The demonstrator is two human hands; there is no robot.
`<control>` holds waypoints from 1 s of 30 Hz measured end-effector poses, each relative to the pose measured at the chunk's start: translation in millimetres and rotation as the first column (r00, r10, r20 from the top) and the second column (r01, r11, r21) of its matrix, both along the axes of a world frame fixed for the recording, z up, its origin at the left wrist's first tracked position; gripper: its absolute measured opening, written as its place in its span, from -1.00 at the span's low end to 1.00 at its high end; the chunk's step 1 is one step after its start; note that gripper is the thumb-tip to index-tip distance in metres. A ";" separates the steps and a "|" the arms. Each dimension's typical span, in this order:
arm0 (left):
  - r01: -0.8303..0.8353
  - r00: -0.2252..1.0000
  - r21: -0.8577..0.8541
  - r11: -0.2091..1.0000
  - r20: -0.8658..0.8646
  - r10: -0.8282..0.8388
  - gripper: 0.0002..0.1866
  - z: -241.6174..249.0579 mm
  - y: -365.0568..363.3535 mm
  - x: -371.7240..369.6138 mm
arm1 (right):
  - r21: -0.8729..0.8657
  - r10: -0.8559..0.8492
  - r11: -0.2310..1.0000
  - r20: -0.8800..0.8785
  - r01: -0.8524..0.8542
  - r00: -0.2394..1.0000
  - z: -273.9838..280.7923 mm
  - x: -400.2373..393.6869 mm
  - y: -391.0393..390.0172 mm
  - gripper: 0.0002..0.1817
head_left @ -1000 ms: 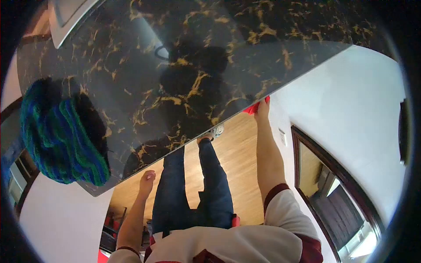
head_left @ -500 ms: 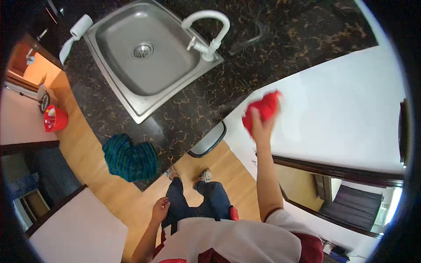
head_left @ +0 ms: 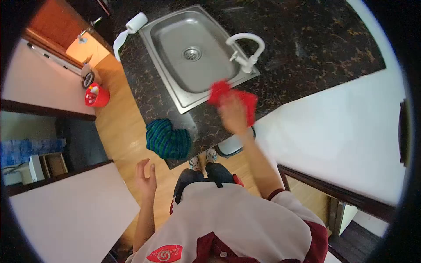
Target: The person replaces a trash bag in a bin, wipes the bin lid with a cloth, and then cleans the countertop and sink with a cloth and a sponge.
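A red cloth (head_left: 249, 104) is under my right hand (head_left: 233, 113), spread over the counter's front part and the near right rim of the steel sink (head_left: 180, 100). My fingers are blurred by motion but grip or press the cloth. My left hand (head_left: 146, 177) hangs free over the floor, fingers apart, holding nothing. Nearest to it is a green and blue striped knitted item (head_left: 168, 139), bunched up at the counter's near left corner.
A white curved faucet (head_left: 250, 55) rises at the sink's right corner. A white paper roll (head_left: 137, 22) lies on the dark speckled countertop (head_left: 307, 57) at the far left. On the floor stand a red bucket (head_left: 97, 97) and, below the counter edge, a bin (head_left: 229, 144).
My right hand has brought the red cloth from beyond the counter's edge leftward onto the counter by the sink. My left hand has risen and its fingers have spread. The view has shifted.
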State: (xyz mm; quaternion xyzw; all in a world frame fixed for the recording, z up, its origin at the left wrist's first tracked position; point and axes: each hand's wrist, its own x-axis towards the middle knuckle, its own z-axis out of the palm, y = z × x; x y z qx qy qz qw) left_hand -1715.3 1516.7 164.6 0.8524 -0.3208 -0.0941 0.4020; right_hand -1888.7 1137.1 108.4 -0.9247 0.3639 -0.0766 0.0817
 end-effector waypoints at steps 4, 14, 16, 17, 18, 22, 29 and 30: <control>0.081 0.939 0.110 0.991 0.324 -0.113 -0.54 -4.5 -82.8 -1.5 | -0.097 0.339 0.941 0.221 -0.326 0.914 -2.6 12.8 54.7 -0.57; -0.389 0.911 -0.063 0.919 -0.176 0.373 -0.53 -108.5 102.2 91.6 | 0.071 0.038 0.997 0.092 -0.044 0.995 9.2 51.9 31.0 -0.50; -0.403 0.871 0.206 0.892 -0.213 0.443 -0.50 -143.4 172.4 98.4 | 0.228 0.373 0.897 0.069 -0.379 0.925 31.1 91.5 137.8 -0.53; -0.399 0.854 0.332 0.855 -0.206 0.478 -0.49 -174.7 212.8 97.0 | 0.173 0.455 0.862 0.154 -0.477 0.877 5.3 104.2 181.3 -0.54; -0.298 0.876 0.497 0.815 -0.198 0.441 -0.53 -183.4 252.3 93.0 | 0.163 0.489 0.849 0.120 -0.503 0.864 5.8 110.0 185.8 -0.53; -0.054 0.804 0.683 0.728 -0.402 0.438 -0.55 -213.7 376.6 102.2 | -0.060 0.016 0.998 0.084 -0.011 0.996 29.5 90.4 83.0 -0.56; 0.169 0.801 0.797 0.579 -0.454 0.392 -0.57 -239.1 461.0 191.1 | -0.268 -0.355 0.869 0.248 0.416 0.901 -72.6 106.1 12.6 -0.55; 0.185 0.812 0.722 0.667 -0.495 0.310 -0.55 -239.4 463.4 223.2 | -0.214 -0.331 0.900 0.234 0.380 0.914 -53.3 146.6 56.0 -0.56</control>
